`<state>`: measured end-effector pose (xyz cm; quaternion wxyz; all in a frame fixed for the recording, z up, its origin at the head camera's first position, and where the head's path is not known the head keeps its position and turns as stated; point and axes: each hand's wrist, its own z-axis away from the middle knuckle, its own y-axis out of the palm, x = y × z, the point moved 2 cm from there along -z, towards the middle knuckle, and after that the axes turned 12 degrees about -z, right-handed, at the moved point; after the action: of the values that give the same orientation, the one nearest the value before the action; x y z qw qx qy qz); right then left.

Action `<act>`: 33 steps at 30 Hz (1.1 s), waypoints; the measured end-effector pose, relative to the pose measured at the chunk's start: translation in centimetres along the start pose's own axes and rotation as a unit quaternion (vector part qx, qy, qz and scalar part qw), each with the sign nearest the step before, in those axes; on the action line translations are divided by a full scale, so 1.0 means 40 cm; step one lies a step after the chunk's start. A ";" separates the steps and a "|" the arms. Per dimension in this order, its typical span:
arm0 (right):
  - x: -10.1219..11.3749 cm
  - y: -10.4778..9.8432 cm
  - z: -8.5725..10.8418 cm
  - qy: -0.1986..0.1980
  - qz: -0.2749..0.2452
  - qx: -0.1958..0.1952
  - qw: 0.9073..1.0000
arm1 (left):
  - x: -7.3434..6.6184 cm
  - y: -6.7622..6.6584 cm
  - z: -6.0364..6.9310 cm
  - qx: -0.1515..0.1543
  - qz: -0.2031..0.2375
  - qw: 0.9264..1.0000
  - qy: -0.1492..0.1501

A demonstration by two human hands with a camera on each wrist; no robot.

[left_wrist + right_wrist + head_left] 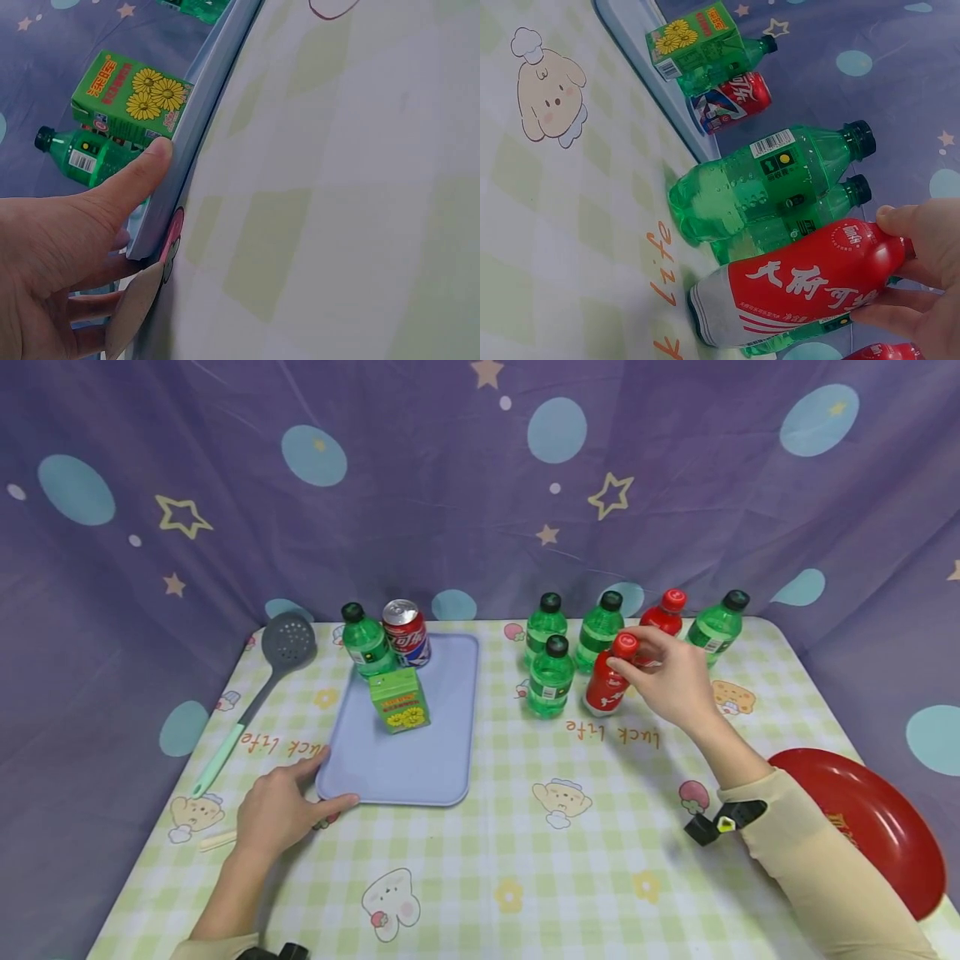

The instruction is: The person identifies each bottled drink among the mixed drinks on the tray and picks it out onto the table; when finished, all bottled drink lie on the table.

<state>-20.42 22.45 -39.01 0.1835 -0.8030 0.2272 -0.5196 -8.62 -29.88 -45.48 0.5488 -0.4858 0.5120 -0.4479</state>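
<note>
My right hand pinches a red cola bottle near its cap, the bottle leaning slightly; in the right wrist view its white lower part shows. My left hand touches the near left corner of a blue-grey tray, thumb along the near edge and fingers at the left side. On the tray stand a green drink carton, a green bottle and a cola can. Close by the held bottle is a green bottle, with another green bottle behind it.
A grey slotted turner with a mint handle lies left of the tray. Behind my right hand stand another red bottle and a green bottle. A red plate lies under my right forearm's side. A purple curtain closes the back.
</note>
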 end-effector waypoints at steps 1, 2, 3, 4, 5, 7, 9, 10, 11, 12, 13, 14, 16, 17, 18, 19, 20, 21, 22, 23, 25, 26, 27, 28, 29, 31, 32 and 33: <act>0.001 0.000 0.001 -0.001 -0.001 0.001 1.000 | 0.000 0.000 0.000 0.000 0.000 1.000 0.000; 0.001 0.001 0.001 -0.003 -0.001 0.002 1.000 | 0.000 0.000 0.000 0.000 0.000 1.000 0.000; 0.001 0.001 0.001 -0.004 -0.002 0.003 1.000 | 0.000 0.000 0.000 -0.002 0.000 1.000 0.001; 0.002 0.000 0.001 -0.004 -0.003 0.005 1.000 | 0.001 0.001 0.000 -0.003 0.000 1.000 0.001; 0.003 0.000 0.001 -0.004 -0.005 0.007 1.000 | 0.001 0.001 0.000 -0.005 0.000 1.000 0.002; 0.004 -0.001 0.000 -0.002 -0.006 0.011 1.000 | 0.002 0.002 0.001 -0.009 0.000 1.000 0.004; 0.005 -0.002 0.000 -0.001 -0.004 0.015 1.000 | 0.002 0.002 0.001 -0.014 -0.001 1.000 0.006; 0.004 -0.002 -0.001 0.000 -0.002 0.017 1.000 | 0.002 0.002 0.001 -0.015 -0.002 1.000 0.007; 0.004 -0.003 -0.001 0.000 -0.001 0.020 1.000 | 0.002 0.003 0.001 -0.015 -0.002 1.000 0.007; 0.004 -0.004 -0.002 0.000 0.000 0.023 1.000 | 0.002 0.003 0.001 -0.016 -0.002 1.000 0.007; 0.004 -0.005 -0.003 -0.001 0.001 0.026 1.000 | 0.002 0.003 0.001 -0.016 -0.002 1.000 0.008; 0.003 -0.006 -0.003 -0.001 0.000 0.029 1.000 | 0.002 0.002 0.000 -0.016 -0.002 1.000 0.008; 0.003 -0.009 -0.005 -0.005 -0.001 0.035 0.999 | 0.001 0.002 0.000 -0.015 -0.002 1.000 0.007; 0.004 -0.010 -0.005 -0.006 -0.003 0.038 0.999 | 0.001 0.001 0.000 -0.014 -0.002 1.000 0.007; 0.004 -0.011 -0.006 -0.008 -0.004 0.040 0.999 | 0.000 0.001 0.000 -0.013 -0.002 1.000 0.006; 0.004 -0.013 -0.007 -0.008 -0.004 0.042 0.999 | 0.000 0.000 0.001 -0.011 -0.001 1.000 0.004; 0.004 -0.014 -0.007 -0.008 -0.004 0.045 0.999 | 0.000 0.000 0.001 -0.010 -0.001 1.000 0.003; 0.004 -0.014 -0.007 -0.008 -0.004 0.047 0.999 | -0.001 0.000 0.001 -0.010 -0.001 1.000 0.003; 0.004 -0.015 -0.007 -0.008 -0.003 0.048 0.999 | -0.001 0.000 0.002 -0.009 -0.001 1.000 0.002; 0.003 -0.015 -0.007 -0.007 -0.003 0.050 0.999 | -0.001 -0.001 0.002 -0.008 -0.002 1.000 0.001; 0.003 -0.015 -0.007 -0.008 -0.003 0.052 0.999 | 0.000 -0.001 0.002 -0.008 -0.002 1.000 0.001; 0.003 -0.015 -0.007 -0.009 -0.004 0.054 0.999 | 0.000 -0.001 0.002 -0.009 -0.003 1.000 0.001; 0.002 -0.015 -0.007 -0.010 -0.005 0.055 0.998 | 0.000 0.000 0.002 -0.009 -0.003 1.000 0.001; 0.002 -0.016 -0.008 -0.012 -0.005 0.057 0.998 | 0.001 0.000 0.001 -0.008 -0.003 1.000 0.001; 0.002 -0.016 -0.010 -0.014 -0.004 0.059 0.998 | 0.001 0.000 0.001 -0.008 -0.003 1.000 0.002; 0.004 -0.018 -0.016 -0.018 -0.005 0.063 0.998 | 0.001 0.000 0.000 -0.007 -0.004 1.000 0.003; 0.005 -0.019 -0.020 -0.021 -0.002 0.066 0.998 | 0.001 0.000 -0.001 -0.006 -0.004 1.000 0.003; 0.008 -0.021 -0.025 -0.025 0.001 0.068 0.997 | 0.001 0.000 -0.002 -0.005 -0.004 1.000 0.004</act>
<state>-21.07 22.91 -37.96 0.2442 -0.8012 0.1874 -0.5132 -8.68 -29.92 -45.50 0.5423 -0.4892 0.5144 -0.4494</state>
